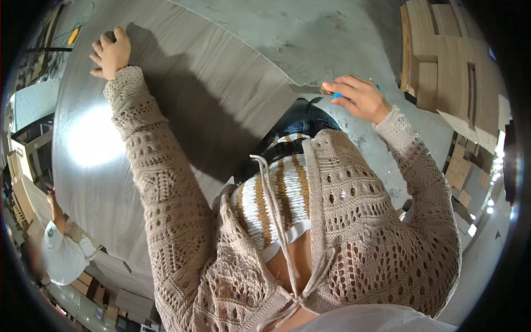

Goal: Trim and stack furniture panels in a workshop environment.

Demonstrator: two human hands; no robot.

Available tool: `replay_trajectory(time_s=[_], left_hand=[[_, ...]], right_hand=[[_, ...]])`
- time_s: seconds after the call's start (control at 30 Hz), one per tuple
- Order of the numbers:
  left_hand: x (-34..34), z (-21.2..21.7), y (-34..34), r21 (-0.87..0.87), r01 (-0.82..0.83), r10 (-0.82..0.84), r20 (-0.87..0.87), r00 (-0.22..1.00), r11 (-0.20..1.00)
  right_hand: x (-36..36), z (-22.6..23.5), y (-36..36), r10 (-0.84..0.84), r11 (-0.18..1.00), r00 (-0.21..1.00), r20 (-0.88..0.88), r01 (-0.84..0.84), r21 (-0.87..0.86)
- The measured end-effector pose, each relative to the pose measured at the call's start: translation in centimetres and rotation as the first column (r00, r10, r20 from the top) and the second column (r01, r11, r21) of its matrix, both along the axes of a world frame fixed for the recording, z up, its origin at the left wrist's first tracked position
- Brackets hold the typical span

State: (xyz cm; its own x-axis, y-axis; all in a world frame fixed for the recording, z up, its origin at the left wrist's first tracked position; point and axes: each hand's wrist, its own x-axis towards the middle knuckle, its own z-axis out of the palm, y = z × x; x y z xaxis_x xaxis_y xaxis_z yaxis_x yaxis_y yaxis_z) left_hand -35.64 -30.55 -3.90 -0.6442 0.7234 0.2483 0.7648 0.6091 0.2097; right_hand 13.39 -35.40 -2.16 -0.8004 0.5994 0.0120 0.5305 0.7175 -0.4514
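The large grey wood-grain panel [182, 94] looked stiff and heavy — left hand [112, 52] lay flat at its far edge, while right hand [357, 98], fingers closed round a blue-handled scraper [310, 88], worked its near edge.

A large grey wood-grain panel [182, 94] rests over the concrete floor [332, 33], stacked boards [448, 66] nearby.

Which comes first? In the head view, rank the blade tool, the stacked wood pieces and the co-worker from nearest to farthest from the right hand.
1. Blade tool: held in the right hand, at the panel's edge.
2. Stacked wood pieces: on the floor to the hand's right.
3. Co-worker: far left, at the panel's other side.
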Motion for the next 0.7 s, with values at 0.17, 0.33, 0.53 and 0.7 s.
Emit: replay_trajectory(time_s=[0.17, 0.33, 0.53, 0.7], left_hand=[[1.4, 3.5, -0.6, -0.013, -0.062, 0.061, -0.032, 0.998, 0.998], [1.8, 2.9, -2.4, -0.037, -0.006, 0.005, -0.034, 0.999, 0.999], [1.5, 2.0, -3.7, 0.008, 0.034, -0.034, -0.020, 0.999, 0.999], [1.2, 2.6, -3.6, 0.042, 0.037, -0.035, -0.046, 0.998, 0.998]], right_hand=[[-0.2, 3.1, -0.3, 0.051, 0.994, 0.999, -0.020, -0.049, 0.102], [-1.5, 3.3, -0.2, 0.142, 0.972, 0.990, 0.000, -0.139, 0.190], [-7.5, 2.2, 1.3, 0.166, 0.962, 0.981, -0.104, -0.138, 0.235], [-8.9, 2.8, 3.0, 0.174, 0.980, 0.973, -0.151, -0.155, 0.127]])
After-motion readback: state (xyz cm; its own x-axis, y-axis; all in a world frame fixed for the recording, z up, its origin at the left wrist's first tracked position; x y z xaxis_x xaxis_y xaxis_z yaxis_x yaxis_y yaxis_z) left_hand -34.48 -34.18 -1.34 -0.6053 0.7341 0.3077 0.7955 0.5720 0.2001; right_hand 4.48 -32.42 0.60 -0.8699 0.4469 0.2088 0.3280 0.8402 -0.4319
